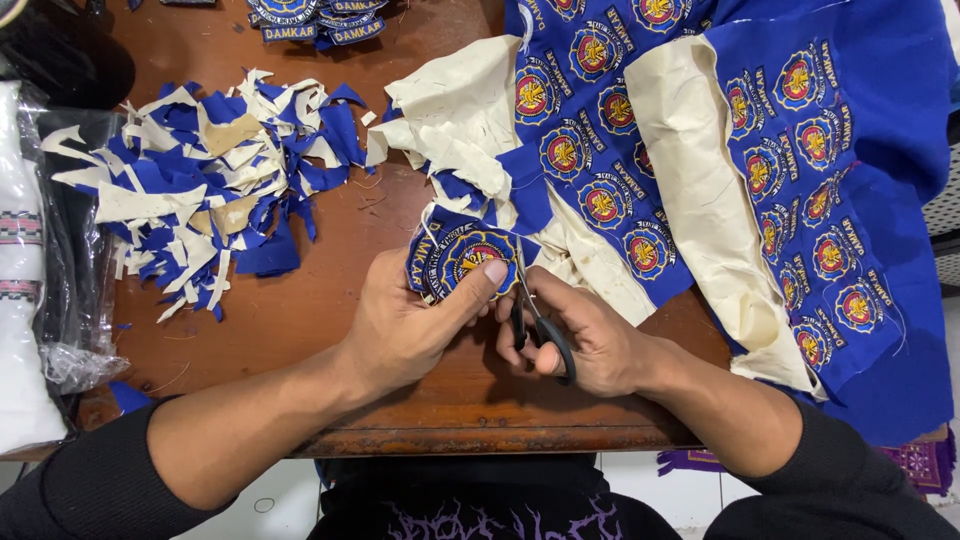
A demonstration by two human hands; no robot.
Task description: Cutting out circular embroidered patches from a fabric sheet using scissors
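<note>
Round patch (470, 258) is pinched in left hand (410, 325) grip; scissors (535, 315) are clamped by right hand (590, 345), blades seemingly near-closed.

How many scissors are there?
1. The scissors are in the right hand, beside the round patch the left hand holds. More might hide under the scraps.

sleeves: black, long, pushed up to mid-forearm on both arms | left hand (405, 325): bare, no ring or watch | right hand (590, 340): bare | torso: black garment, purple jagged print at front
</note>
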